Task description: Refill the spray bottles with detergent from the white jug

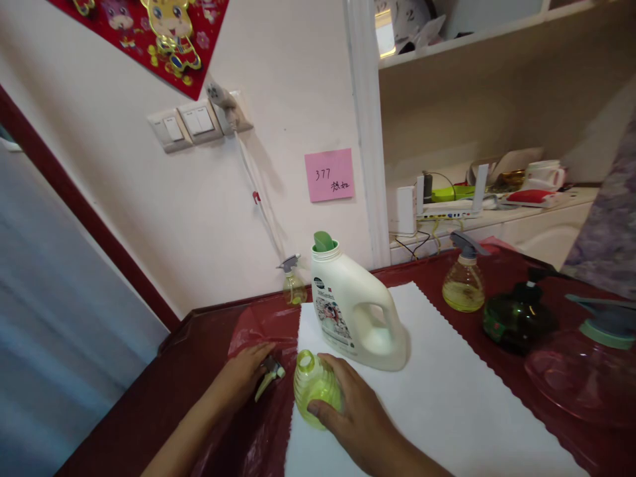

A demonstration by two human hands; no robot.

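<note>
My right hand [355, 407] is wrapped round a yellow-green, ribbed spray bottle [315, 401], thumb in front and fingers behind. The bottle stands without its top, its neck open, at the left edge of a white cloth. My left hand [251, 372] is closed on a trigger spray head [271, 377], low over the red plastic covering; part of the head is hidden by the hand. Just behind the bottle stands a large cream detergent jug [355, 311] with a handle. In the jug's mouth shows a green spout [322, 240].
A small spray bottle [294, 283] stands against the wall. To the right are another yellow spray bottle [464, 281], a dark green bottle [519, 318] and a pink bottle [586, 371]. A white router [450, 211] sits on the shelf. A cable [256, 195] hangs from the socket.
</note>
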